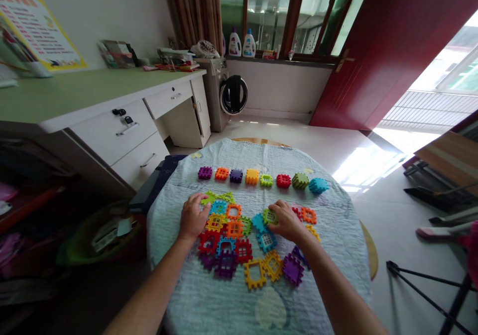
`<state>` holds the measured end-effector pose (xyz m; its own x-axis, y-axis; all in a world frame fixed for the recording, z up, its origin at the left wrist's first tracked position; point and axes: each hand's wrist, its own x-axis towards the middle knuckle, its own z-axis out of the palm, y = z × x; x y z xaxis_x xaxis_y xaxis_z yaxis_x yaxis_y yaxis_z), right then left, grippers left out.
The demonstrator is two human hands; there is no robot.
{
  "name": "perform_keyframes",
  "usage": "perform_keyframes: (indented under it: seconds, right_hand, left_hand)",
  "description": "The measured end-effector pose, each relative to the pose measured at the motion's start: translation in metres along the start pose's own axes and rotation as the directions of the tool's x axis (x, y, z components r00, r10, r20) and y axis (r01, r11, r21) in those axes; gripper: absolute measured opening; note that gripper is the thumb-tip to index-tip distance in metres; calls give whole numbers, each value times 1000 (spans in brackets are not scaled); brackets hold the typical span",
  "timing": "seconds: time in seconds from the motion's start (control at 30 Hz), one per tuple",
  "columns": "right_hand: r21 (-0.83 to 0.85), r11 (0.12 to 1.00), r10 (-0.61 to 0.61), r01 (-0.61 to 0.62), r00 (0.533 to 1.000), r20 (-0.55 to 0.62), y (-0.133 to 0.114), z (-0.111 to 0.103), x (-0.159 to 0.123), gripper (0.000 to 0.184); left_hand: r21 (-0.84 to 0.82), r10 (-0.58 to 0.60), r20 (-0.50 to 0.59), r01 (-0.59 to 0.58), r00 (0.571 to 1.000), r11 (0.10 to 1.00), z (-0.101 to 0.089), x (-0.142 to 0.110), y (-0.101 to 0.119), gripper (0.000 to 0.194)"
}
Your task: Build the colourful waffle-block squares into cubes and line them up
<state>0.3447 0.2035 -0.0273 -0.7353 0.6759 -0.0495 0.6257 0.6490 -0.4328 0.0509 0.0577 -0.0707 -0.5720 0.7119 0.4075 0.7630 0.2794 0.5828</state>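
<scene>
My left hand [193,216] lies at the left edge of a pile of plastic interlocking tiles, fingers apart. Its fingertips are beside a lime-green tile [209,197]; I cannot tell whether they touch it. To the right, my right hand [287,220] has its thumb and fingers closed on a green window tile [269,216], above blue tiles [266,240]. Between and below the hands are an orange tile [234,229], a red tile [243,250], a dark purple tile [225,265] and a yellow frame tile [255,274]. The right hand partly hides a red tile [297,212].
A row of assembled cubes runs across the far side of the cloth-covered round table [261,158], from a purple cube [205,172] to a blue rounded block [318,185]. A desk [104,91] stands at left, a washing machine [217,93] behind, a black tripod [421,278] at right.
</scene>
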Motion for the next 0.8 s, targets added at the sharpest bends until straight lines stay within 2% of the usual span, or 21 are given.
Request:
perform_keyframes:
  seconds: [0.2, 0.37, 0.5, 0.67, 0.8]
  right_hand:
    - [-11, 1000, 7, -7, 999, 40, -1, -1, 1, 38]
    - [-55, 997, 47, -46, 999, 15, -5, 2, 1, 37]
    - [-116, 993, 26, -25, 1000, 9, -6, -1, 6, 36]
    - [-155, 987, 12, -35, 989, -147, 10, -33, 45, 48]
    - [-212, 976, 7, -38, 989, -144, 23, -50, 94, 49]
  left_hand:
    - [103, -127, 2, 126, 992, 987, 6, 11, -8, 27]
    - [123, -126, -24, 128, 992, 984, 7, 12, -10, 25]
    - [89, -135, -33, 137, 990, 986, 7, 10, -10, 23]
    - [85, -143, -19, 144, 990, 986, 6, 11, -10, 25]
    - [75, -148, -5, 148, 989, 986, 6, 10, -11, 24]
